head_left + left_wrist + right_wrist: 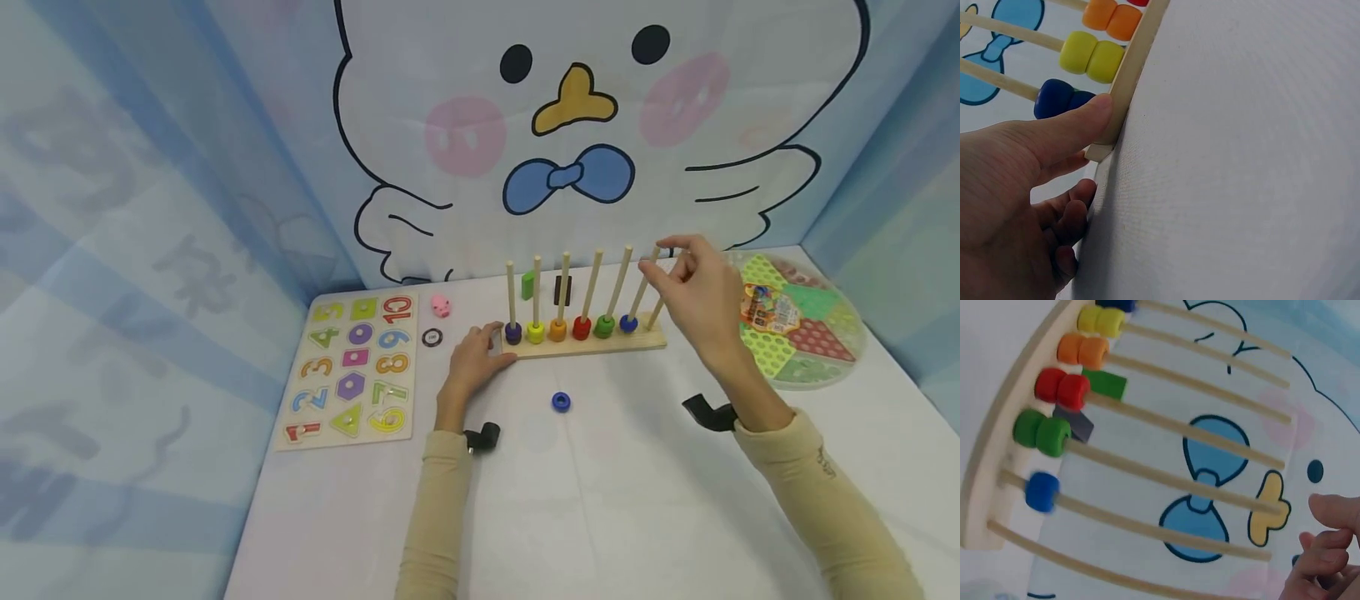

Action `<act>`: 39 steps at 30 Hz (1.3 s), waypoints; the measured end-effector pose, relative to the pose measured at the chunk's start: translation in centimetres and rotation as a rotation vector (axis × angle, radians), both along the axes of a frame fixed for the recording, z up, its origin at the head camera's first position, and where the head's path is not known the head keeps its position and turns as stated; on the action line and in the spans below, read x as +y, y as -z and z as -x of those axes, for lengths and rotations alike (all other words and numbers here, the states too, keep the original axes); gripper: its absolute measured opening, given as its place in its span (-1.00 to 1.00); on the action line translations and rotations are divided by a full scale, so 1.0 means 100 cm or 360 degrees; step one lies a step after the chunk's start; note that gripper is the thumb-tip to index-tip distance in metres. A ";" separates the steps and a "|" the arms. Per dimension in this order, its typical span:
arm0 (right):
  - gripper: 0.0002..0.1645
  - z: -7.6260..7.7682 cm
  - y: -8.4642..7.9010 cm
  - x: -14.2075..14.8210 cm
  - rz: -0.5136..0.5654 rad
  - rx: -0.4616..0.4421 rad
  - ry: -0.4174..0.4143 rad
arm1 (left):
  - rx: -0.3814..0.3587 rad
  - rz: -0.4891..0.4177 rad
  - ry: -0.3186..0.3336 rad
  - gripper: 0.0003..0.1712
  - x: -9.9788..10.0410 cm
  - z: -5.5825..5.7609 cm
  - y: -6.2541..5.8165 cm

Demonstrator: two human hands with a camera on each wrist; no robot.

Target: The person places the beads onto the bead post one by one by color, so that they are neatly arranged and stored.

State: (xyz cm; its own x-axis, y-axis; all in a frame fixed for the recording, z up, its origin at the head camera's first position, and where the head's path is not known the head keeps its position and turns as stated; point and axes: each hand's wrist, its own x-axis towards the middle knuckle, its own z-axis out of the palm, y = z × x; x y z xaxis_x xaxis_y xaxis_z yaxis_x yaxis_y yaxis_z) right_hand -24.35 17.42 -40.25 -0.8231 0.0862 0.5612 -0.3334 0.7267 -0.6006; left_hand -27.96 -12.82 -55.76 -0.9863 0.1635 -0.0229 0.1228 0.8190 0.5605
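My left hand [472, 358] pinches the left end of a wooden peg stand [585, 346], with the thumb on the front of its base. Pairs of dark blue, yellow [1091, 56], orange, red and green [1041, 432] beads sit low on the upright pegs. One blue bead [1042, 491], blurred, is on the sixth peg, slightly above the base. No bead shows on the last peg. By the sixth peg's top, my right hand [701, 292] has its thumb and forefinger apart, holding nothing. A loose blue bead [561, 402] lies in front of the stand.
A number and shape puzzle board [352, 371] lies left, near a pink pig figure [441, 306] and a small black ring [432, 337]. Green [528, 285] and dark blocks [562, 290] stand behind the pegs. A round patterned board [802, 325] lies right.
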 end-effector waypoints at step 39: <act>-0.47 -0.016 0.000 -0.007 -0.0127 -0.0403 -0.0261 | -0.0008 -0.0028 -0.0017 -0.22 0.001 -0.003 -0.005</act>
State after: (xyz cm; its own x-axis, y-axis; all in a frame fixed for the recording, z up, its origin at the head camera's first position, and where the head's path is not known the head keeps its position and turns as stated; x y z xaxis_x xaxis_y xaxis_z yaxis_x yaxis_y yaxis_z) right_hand -22.70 16.68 -40.24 -0.9369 -0.0954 0.3364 -0.2972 0.7240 -0.6224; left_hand -27.69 -12.72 -55.29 -0.9879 0.1533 -0.0251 0.1111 0.8105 0.5752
